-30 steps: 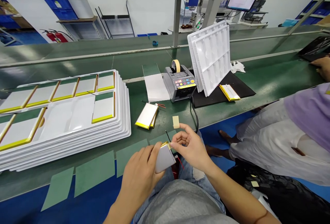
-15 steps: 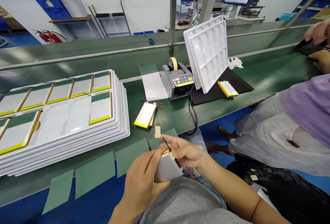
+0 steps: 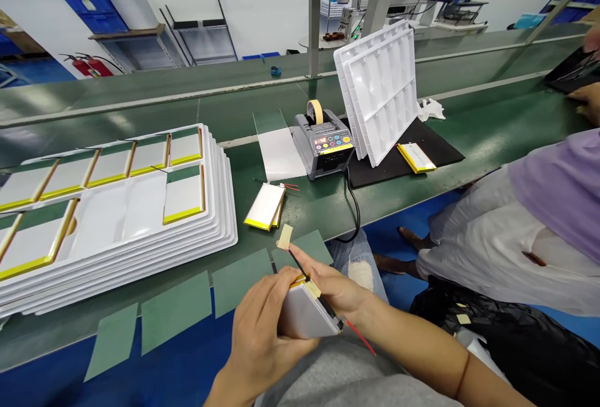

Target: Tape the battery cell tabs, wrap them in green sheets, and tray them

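My left hand [image 3: 262,326] is wrapped round a white battery pack [image 3: 307,314] with a yellow edge, held tilted over my lap. My right hand [image 3: 335,285] is at the pack's far edge, its fingers pressed against it beside a black wire and a strip of cream tape. A red wire [image 3: 360,337] hangs from the near corner. On my right index fingertip sticks a small piece of cream tape [image 3: 284,237]. The right thumb is largely hidden.
Stacked white trays [image 3: 225,207] with battery packs are at left. Ahead lie loose packs [image 3: 265,206], a tape dispenser [image 3: 328,144] and upright trays [image 3: 384,94]. Green sheets [image 3: 175,313] overhang the front edge. A person in purple [image 3: 557,188] is at right.
The battery pack has tilted a little and its near corner has moved right. The tape piece on my right index finger has turned and shifted slightly left. The other person's hands have moved right.
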The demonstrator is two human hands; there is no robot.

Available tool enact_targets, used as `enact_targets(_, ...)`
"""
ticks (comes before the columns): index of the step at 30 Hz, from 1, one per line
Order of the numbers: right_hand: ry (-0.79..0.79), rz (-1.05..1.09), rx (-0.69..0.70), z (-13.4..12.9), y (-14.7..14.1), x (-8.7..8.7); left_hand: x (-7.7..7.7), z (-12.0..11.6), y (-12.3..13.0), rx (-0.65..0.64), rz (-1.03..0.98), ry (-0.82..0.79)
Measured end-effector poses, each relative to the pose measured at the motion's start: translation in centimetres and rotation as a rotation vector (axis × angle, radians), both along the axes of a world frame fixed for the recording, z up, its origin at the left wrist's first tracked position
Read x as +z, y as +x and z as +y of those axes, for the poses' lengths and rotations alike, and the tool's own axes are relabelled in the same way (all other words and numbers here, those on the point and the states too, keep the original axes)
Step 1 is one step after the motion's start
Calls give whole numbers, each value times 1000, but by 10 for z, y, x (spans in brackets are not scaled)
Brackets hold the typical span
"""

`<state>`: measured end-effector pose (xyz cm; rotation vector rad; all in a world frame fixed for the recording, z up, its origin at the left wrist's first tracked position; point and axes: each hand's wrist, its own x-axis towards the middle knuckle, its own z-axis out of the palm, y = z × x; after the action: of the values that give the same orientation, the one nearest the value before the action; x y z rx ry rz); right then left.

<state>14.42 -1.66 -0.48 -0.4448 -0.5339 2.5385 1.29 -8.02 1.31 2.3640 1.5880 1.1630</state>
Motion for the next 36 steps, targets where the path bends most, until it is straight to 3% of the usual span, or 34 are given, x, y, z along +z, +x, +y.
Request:
enact_targets(3, 109, -156, -62, 11, 9, -4, 4, -2, -2, 59, -14, -131)
enact_targets(7, 651, -468, -318, 32, 38, 7, 9, -2, -12, 161, 83, -349)
enact_targets(10, 1023, -648, -133, 35, 55, 23, 10, -2, -18, 163, 171, -431)
enact_targets(13, 1235, -801, 45, 29, 58, 32, 10, -2, -19, 125, 220, -454)
enact_targets(22, 1495, -949, 145, 25, 54, 29, 12, 0, -18, 76, 281, -468)
enact_targets(28, 1530, -1136, 157, 24, 50, 27, 5, 0, -20, 146, 350, -312)
enact_targets(31, 1454, -1168, 6, 21, 47, 20, 2, 0, -20, 241, 391, -246)
enact_targets(33, 1419, -1170, -253, 16, 45, 15, 0, 0, -20, 300, 393, -241)
enact_targets(36, 1485, -1063, -615, 5, 41, 12, -2, 1, -18, 336, 387, -223)
